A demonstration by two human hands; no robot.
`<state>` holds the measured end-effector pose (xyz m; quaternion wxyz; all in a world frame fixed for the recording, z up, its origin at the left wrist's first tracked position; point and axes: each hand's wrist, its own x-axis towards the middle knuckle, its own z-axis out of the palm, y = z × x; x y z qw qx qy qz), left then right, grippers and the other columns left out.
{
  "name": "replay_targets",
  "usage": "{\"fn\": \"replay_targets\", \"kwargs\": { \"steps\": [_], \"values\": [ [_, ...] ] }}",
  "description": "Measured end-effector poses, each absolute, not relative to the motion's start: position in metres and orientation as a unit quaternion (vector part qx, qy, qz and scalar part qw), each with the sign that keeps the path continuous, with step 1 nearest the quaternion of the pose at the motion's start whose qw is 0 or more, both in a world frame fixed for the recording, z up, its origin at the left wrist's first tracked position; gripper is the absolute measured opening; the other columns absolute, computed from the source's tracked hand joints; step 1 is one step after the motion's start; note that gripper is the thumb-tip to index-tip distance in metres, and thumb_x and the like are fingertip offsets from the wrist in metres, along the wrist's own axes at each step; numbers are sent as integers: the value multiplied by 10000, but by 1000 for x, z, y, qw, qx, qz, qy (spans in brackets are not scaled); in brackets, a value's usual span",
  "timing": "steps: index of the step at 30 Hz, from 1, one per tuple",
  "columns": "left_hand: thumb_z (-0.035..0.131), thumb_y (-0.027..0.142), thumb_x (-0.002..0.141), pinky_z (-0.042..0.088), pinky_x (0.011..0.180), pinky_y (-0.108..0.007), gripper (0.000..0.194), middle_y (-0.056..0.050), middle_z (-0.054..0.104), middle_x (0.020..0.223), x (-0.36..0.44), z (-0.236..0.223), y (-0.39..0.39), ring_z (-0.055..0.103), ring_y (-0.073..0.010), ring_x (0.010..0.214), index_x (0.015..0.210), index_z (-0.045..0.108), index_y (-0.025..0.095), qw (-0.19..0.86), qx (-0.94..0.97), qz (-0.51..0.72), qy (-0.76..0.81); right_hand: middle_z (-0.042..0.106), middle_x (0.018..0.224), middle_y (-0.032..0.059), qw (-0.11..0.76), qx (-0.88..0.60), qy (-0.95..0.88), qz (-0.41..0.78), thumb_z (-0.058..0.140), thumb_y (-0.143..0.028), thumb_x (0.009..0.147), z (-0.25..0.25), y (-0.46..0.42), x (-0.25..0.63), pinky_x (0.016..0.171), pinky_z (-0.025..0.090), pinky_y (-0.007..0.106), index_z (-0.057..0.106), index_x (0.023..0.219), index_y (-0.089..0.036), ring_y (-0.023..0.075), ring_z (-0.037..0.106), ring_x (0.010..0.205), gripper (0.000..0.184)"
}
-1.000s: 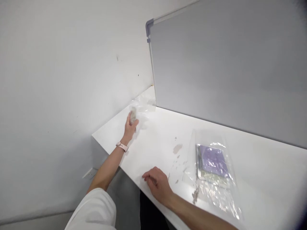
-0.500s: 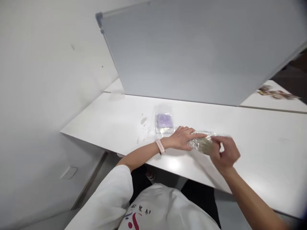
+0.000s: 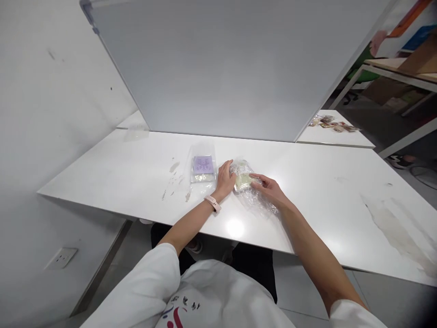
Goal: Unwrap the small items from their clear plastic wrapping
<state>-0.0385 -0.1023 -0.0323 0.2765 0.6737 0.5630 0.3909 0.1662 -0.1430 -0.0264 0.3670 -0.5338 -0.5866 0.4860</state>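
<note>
A pale yellow-green packet in crinkled clear plastic wrap [image 3: 243, 181] lies on the white table between my hands. My left hand [image 3: 225, 181] grips its left side, with the thumb against the edge. On the other side, my right hand [image 3: 271, 189] has its fingers and thumb closed on the packet's right edge. Loose clear film spreads toward me beneath the right hand. Left of my left hand lies a flat purple patterned packet [image 3: 203, 165] in a clear plastic sleeve, untouched.
A large whiteboard panel [image 3: 218, 68] stands along the back of the white table [image 3: 324, 196]. Beyond its right end lie several small packaged items [image 3: 332, 124]. A white wall [image 3: 51, 114] borders the left. Greyish marks [image 3: 389, 223] show at the table's right.
My right hand was raised, pulling at the wrapped packet to the right. Now both hands rest around it, the packet sits closer to the purple one, and loose film shows. The view has shifted right.
</note>
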Motion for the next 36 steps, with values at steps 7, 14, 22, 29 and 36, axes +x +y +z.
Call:
{"fn": "replay_targets", "kwargs": {
  "steps": [7,14,22,29,36],
  "values": [
    [651,186,833,423,1073,-435,483,-129,538,1356,-52,-41,-96,461,-279,1306,1310,579,204,268,654,428,563,732,1089,48,531,-514,-374,560,816,-589,664,-26,-130,187,646,535,271,696,811,-237,166,628,817,400],
    [589,349,926,546,838,-334,465,-115,578,1190,-48,-21,-106,626,-169,919,1348,532,161,544,515,429,505,625,1375,-8,532,-390,-306,686,646,-433,865,-3,-145,176,886,585,389,626,824,-273,235,505,1359,167],
    [756,487,819,464,1016,-393,892,-154,513,1451,-62,0,-117,562,-277,1261,1559,311,264,726,457,331,392,717,1119,46,493,-321,-349,729,611,-398,887,0,-155,161,951,531,523,617,840,-257,265,644,1126,149],
    [799,384,770,541,735,-321,932,-176,515,1386,-60,-5,-116,642,-205,963,1558,317,263,694,519,289,406,392,532,-63,485,-346,-325,735,768,-439,765,-3,-157,152,605,515,293,581,749,-237,104,418,487,275],
    [701,291,788,466,637,-221,151,-26,645,809,-50,-13,-113,590,-121,749,751,640,158,528,542,457,468,461,583,-74,474,-421,-379,674,828,-628,646,-3,-158,148,468,413,210,600,839,-215,51,349,456,510]
  ]
}}
